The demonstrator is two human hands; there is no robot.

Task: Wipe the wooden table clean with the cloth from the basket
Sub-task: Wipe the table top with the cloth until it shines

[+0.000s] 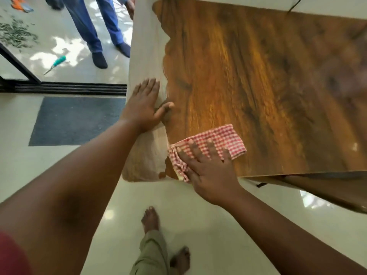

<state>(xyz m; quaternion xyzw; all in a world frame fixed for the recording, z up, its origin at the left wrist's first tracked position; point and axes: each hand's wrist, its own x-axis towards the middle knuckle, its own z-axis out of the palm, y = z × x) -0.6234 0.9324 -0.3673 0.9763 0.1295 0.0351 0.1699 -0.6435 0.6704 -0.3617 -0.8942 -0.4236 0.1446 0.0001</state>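
Head view, table: the wooden table [258, 76] fills the upper right, dark glossy grain with a pale strip along its left edge.
Head view, cloth: a red-and-white checked cloth [214, 141] lies folded on the table's near left corner, one bunched end hanging just over the near edge.
Head view, right hand: the right hand [208, 171] lies flat on the cloth, fingers straight and spread, pressing it to the wood.
Head view, left hand: the left hand [144, 106] rests palm-down on the pale strip, fingers straight, thumb reaching onto the dark grain; it holds nothing.
Head view, floor: a dark mat [77, 121] lies left of the table; a green-handled screwdriver [55, 64] lies further off near scattered leaves.
Head view, other person: legs in blue trousers [93, 22] stand by the table's far left.
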